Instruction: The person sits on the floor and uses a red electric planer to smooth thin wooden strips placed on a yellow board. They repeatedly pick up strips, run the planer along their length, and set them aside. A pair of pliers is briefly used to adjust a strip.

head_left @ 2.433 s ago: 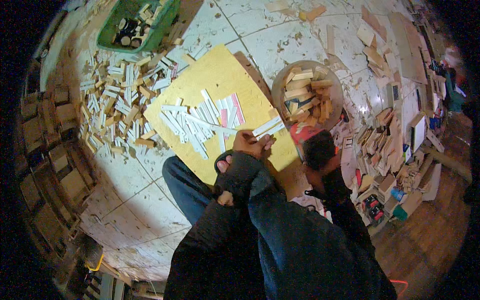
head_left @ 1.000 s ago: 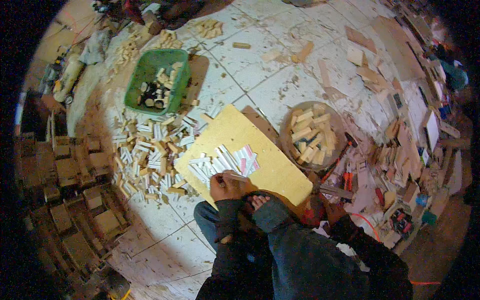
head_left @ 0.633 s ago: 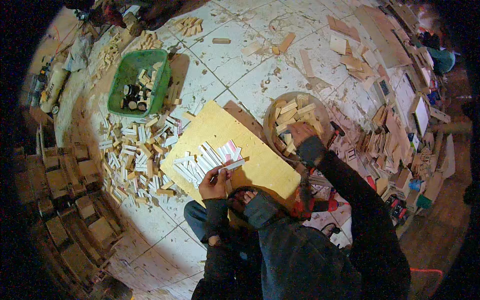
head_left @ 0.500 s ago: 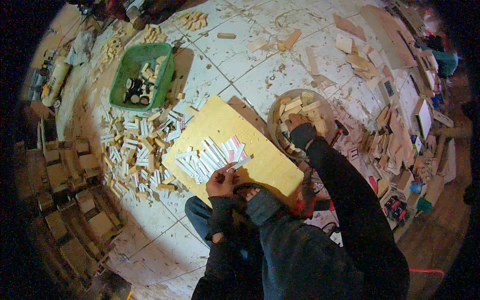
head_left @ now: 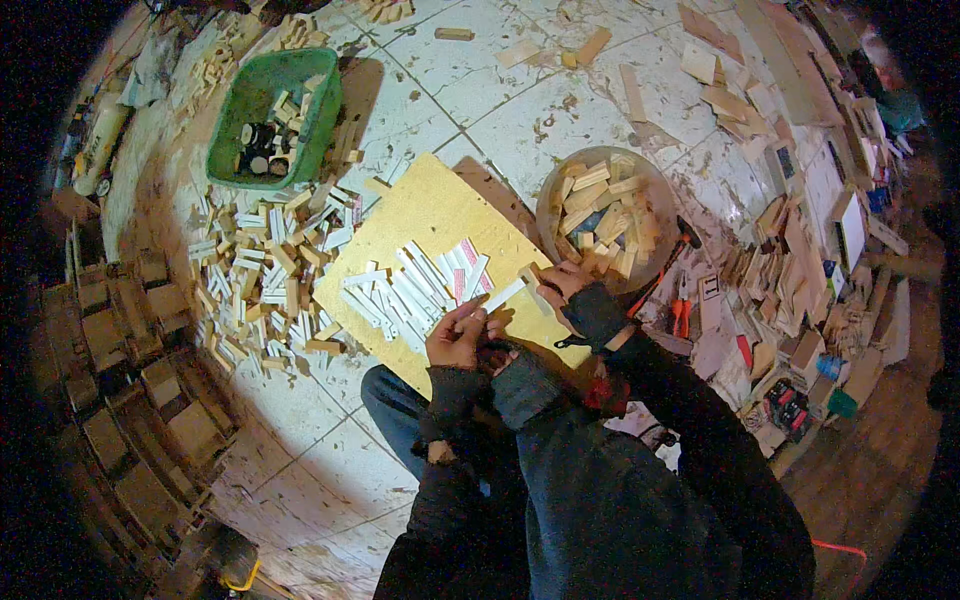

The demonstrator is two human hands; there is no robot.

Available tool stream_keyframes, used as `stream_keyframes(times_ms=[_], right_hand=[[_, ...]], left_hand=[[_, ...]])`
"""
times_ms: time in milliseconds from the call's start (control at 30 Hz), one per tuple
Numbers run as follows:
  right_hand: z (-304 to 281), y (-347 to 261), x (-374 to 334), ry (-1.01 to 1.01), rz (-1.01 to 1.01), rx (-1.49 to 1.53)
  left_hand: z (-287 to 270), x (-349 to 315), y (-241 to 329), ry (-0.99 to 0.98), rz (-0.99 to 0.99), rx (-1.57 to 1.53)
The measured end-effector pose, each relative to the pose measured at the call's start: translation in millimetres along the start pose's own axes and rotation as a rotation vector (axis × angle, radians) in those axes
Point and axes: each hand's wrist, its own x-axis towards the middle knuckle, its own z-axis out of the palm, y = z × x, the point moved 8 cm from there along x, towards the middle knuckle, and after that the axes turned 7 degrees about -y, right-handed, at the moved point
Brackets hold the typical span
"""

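Left hand grips a white strip, long axis slanting toward the right hand, whose fingers close on its far end.

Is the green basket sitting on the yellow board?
No, the green basket sits on the tiled floor, up and left of the yellow board, with a heap of small wood pieces between them.

Right hand back from bowl, white strip now between both hands.
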Motion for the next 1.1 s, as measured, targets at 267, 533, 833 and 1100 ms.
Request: stream_keyframes(times_ms=[267,533,833,1100], right_hand=[[-48.4,41.0,-99.1,0.247,0.195,-0.196],[17.6,63.9,-222.4,-0.194,0.29,-0.353],[-27.9,38.5,-171.0,-0.209,0.319,-0.273],[-97.7,5.9,-128.4,-0.057,0.601,0.285]], left_hand=[[13.0,17.7,-25.8,-0.163,-0.046,-0.01],[7.3,23.4,-32.8,-0.089,-0.104,0.036],[5.3,24.7,-36.3,-0.024,-0.083,0.052],[6.3,20.9,-22.7,0.02,0.032,0.25]])
